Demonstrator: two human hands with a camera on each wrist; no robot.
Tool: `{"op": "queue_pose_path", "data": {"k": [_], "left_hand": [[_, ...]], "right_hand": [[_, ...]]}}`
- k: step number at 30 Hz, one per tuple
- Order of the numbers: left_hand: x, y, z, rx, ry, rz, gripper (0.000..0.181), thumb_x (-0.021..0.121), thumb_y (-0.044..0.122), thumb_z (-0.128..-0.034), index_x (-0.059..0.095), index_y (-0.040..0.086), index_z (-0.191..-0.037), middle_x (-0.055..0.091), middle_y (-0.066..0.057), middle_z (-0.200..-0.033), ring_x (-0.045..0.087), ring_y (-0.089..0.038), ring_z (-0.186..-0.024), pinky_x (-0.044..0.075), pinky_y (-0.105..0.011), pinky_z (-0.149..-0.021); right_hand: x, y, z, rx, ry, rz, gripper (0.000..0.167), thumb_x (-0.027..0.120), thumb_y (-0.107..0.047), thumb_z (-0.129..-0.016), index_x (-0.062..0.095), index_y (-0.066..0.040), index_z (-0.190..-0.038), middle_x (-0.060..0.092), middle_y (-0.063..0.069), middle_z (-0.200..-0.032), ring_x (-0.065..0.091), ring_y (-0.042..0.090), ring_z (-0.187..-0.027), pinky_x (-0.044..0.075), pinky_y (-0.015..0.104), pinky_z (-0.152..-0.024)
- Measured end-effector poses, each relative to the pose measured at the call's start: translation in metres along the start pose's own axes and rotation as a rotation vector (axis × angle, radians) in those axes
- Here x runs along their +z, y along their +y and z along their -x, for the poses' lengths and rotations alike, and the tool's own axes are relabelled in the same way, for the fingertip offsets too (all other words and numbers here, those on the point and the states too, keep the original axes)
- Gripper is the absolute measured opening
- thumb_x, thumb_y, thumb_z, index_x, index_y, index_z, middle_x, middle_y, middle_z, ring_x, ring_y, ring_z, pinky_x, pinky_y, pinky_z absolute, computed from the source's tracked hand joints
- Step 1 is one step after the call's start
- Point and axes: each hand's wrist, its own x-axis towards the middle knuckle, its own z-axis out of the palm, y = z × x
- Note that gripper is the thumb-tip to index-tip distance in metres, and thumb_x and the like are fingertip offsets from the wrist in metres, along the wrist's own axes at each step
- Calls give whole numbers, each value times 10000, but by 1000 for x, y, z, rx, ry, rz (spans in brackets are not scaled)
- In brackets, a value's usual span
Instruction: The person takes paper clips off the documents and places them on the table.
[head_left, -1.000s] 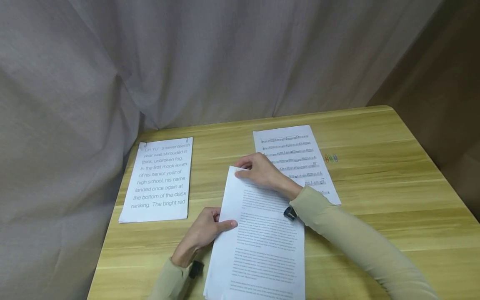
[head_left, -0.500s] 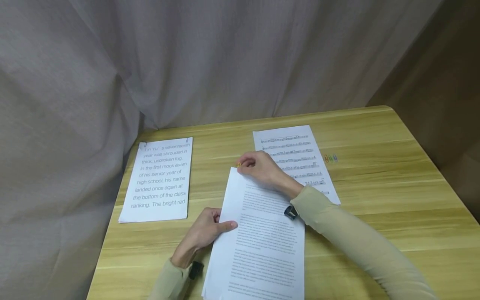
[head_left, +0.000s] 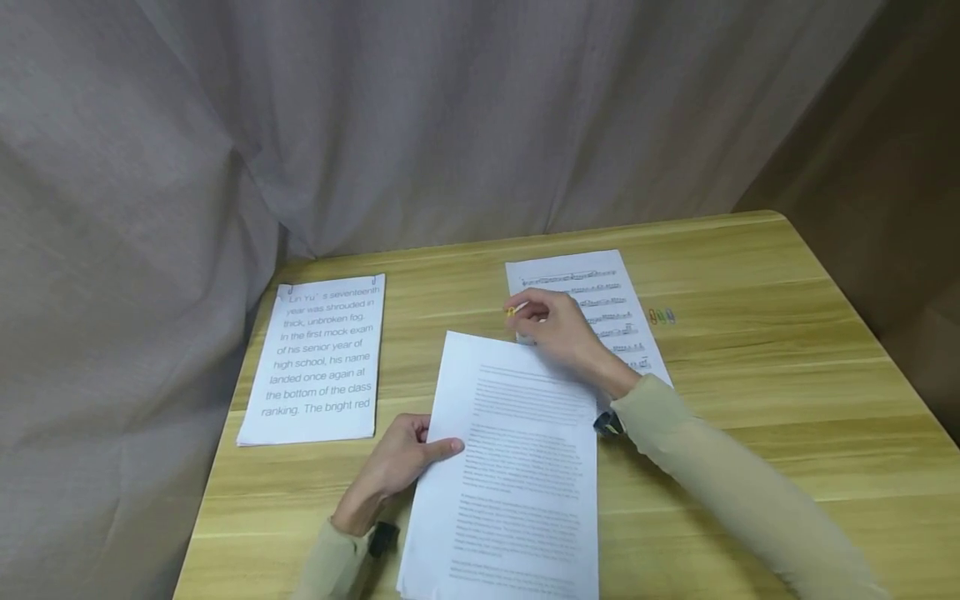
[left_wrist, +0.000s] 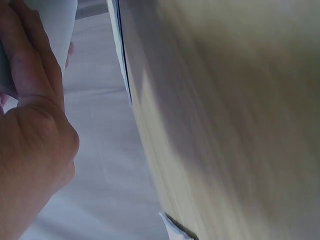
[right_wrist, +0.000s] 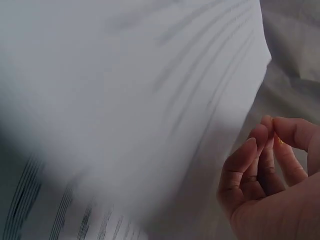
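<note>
A grey curtain backs the wood-grained table.

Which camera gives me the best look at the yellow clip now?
The head view: more of the yellow clip shows there, pinched in the right hand. The right wrist view gives only slivers of yellow, the fingers hiding the rest; the left wrist view shows none.

From the head view I look forward and down over the table toward the curtain. My left wrist view, tipped sideways, sits close by the left hand, facing along the table to the curtain. My right one crowds the stack and right hand, sharing both with the head.
</note>
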Motion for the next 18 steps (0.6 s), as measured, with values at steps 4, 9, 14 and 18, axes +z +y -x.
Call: {"op": "queue_pose_path", "data": {"k": [4, 9, 14, 18], "left_hand": [[-7, -1, 0, 10, 12, 15, 293, 763, 96, -1004, 725, -127, -1190, 832, -245, -1012, 825, -208, -764, 676, -315, -668], [-16, 0, 1, 19, 26, 11, 283, 751, 95, -1017, 730, -121, -1199, 832, -249, -1032, 833, -220, -786, 674, -305, -670], [-23, 2, 3, 5, 58, 33, 290, 744, 96, -1023, 725, -114, -1222, 835, -238, -1052, 838, -229, -805, 679, -315, -680], [-29, 5, 3, 13, 87, 25, 302, 749, 97, -1019, 716, -122, -1223, 836, -233, -1039, 837, -233, -798, 681, -330, -678]], "right_hand": [[-18, 9, 7, 20, 44, 9, 220, 732, -119, -1017, 786, -101, -1229, 816, 138, -1047, 701, 168, -880, 537, 214, -739], [-44, 24, 18, 28, 104, 38, 235, 753, -169, -1033, 792, -95, -1253, 800, 165, -1076, 674, 115, -853, 542, 202, -720], [-70, 40, 27, 63, 139, 70, 294, 759, -203, -1037, 776, -67, -1298, 801, 182, -1133, 724, 109, -887, 572, 199, -740], [-93, 55, 34, 115, 175, 97, 338, 752, -221, -1044, 757, -59, -1340, 804, 53, -1067, 731, 116, -893, 571, 192, -744]]}}
